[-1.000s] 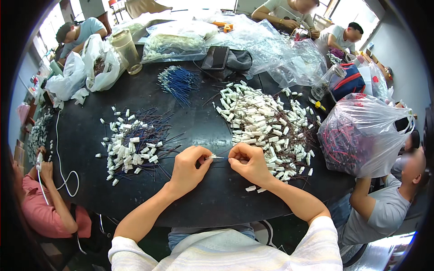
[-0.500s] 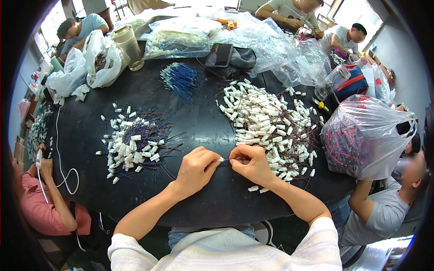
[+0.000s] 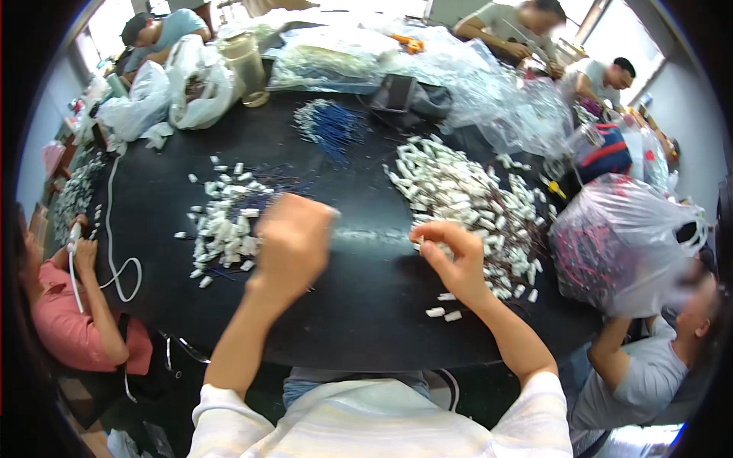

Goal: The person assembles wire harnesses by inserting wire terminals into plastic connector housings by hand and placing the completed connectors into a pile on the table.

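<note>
On my black table, the small plug pile at eleven o'clock is white and dark blue, the big plug pile at one white and brown, the wire bundle at twelve blue, pale-tipped.

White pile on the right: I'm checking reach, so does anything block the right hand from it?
Nothing visible does. In this view the right hand overlaps the white pile; the bag stands farther right.

Bright windows, table glare, motion-blurred left fingers, fisheye-curved edges
</note>
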The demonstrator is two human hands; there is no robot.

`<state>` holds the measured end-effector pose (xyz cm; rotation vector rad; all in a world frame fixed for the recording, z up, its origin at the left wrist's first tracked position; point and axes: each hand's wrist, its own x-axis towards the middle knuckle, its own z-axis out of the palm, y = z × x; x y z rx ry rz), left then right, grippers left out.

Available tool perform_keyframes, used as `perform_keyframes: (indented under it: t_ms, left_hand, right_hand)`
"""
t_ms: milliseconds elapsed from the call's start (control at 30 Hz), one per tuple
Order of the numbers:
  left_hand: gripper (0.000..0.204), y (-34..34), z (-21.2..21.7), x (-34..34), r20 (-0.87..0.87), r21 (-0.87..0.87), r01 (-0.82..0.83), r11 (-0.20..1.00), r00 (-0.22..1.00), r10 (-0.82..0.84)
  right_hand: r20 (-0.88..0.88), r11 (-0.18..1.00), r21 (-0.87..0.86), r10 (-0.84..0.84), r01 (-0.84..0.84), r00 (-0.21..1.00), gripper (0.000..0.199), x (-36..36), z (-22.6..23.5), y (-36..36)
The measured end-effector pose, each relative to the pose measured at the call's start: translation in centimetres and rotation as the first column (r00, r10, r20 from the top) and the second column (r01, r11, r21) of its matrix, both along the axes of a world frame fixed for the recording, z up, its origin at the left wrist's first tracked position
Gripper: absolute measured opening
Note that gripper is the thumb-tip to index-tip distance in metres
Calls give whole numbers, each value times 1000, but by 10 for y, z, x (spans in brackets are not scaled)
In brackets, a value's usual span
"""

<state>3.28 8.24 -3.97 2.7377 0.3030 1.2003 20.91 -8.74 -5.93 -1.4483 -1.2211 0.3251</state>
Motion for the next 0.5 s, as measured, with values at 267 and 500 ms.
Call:
perform_keyframes:
  t_ms: [267,500]
  left_hand:
    - [34,21,8,-44,-221,123,-314,941,916,335]
    - [26,-5,-37,-17,-340,251,349,903,905,-256]
  right_hand:
    - [738,980,-183,190,-79,648,42,-9,50,-38]
    - [848,849,-502,446,164,286,46,-9,20,-51]
